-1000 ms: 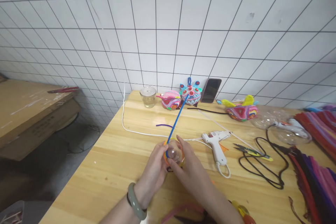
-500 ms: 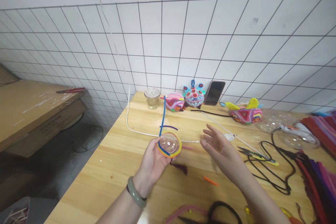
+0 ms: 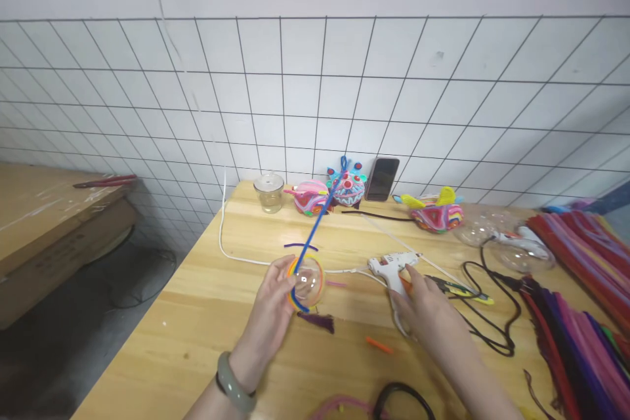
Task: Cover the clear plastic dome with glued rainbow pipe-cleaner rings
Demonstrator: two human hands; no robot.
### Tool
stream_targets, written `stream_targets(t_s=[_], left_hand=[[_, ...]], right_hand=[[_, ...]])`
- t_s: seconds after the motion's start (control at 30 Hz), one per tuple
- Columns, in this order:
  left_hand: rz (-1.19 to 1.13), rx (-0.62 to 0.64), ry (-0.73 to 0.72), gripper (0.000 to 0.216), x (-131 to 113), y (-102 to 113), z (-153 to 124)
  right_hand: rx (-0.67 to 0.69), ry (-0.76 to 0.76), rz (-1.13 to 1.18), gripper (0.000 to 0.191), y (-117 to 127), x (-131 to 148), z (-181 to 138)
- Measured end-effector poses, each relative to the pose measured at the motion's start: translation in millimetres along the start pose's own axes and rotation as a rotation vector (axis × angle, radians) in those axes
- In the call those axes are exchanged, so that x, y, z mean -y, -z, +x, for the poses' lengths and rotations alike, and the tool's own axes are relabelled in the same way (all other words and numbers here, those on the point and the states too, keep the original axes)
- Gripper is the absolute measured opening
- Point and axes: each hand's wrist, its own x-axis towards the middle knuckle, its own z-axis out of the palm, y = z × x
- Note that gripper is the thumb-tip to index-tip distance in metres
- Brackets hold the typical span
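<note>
My left hand (image 3: 273, 298) is closed on the edge of a clear plastic dome (image 3: 308, 281). Yellow, orange and blue fuzzy strands run around the dome's rim. One long blue pipe cleaner (image 3: 316, 226) rises from it, tilted up and to the right. Just below the dome is a dark purple tassel (image 3: 317, 321). My right hand (image 3: 424, 305) has its thumb and fingers around the handle of a white hot glue gun (image 3: 392, 267), whose nozzle points right. Part of the handle is hidden by the fingers, and the gun's white cord runs left across the table.
Behind stand a glass cup (image 3: 270, 195), decorated ornaments (image 3: 347, 187) and a phone (image 3: 382, 178). To the right lie a winged ornament (image 3: 438, 215), clear balls (image 3: 480, 228), a yellow-handled cutting tool (image 3: 462, 290), black cord and pipe cleaner bundles (image 3: 573, 335). An orange stub (image 3: 378, 345) lies in front.
My right hand has come down onto the glue gun, which it covered before. My left hand has turned the dome, so the blue pipe cleaner leans further right. The view has shifted right.
</note>
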Motion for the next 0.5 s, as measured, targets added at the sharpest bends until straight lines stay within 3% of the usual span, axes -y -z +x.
stream_targets(t_s=[0.17, 0.5], left_hand=[[0.357, 0.114, -0.260, 0.044, 9, 6, -2], [0.912, 0.322, -0.604, 0.052, 15, 17, -8]], right_hand=[[-0.087, -0.038, -0.028, 0.058, -11, 18, -5], [-0.184, 0.055, 0.180, 0.052, -8, 13, -4]])
